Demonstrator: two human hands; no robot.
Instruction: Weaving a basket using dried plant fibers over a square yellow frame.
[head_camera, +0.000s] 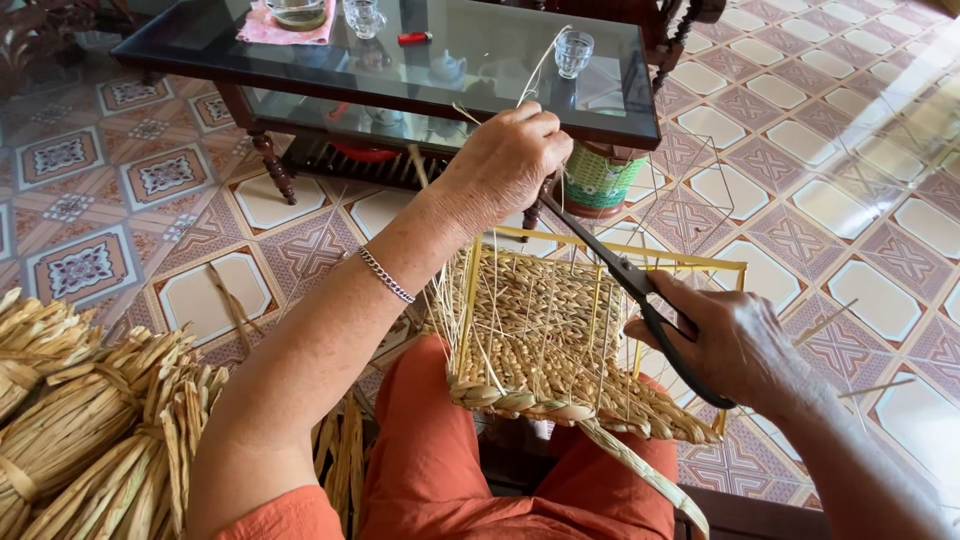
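Pinched tight in the left hand (505, 160), a pale straw strand (540, 70) gets pulled up taut so the black scissors (640, 300), gripped in the right hand (735, 345), can reach it. Half-woven straw basket on a yellow wire frame (560, 340) sits propped on the lap, steady and close.

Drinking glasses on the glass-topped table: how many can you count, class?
2 clear ones: one small glass near the table's right end, another glass at the far edge by the pink cloth. More may lie beyond the frame.

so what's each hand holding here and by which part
The right hand holds black scissors by the handle loops, blades pointing up. The left hand pinches thin pale straw strands near their upper ends, above the woven basket.
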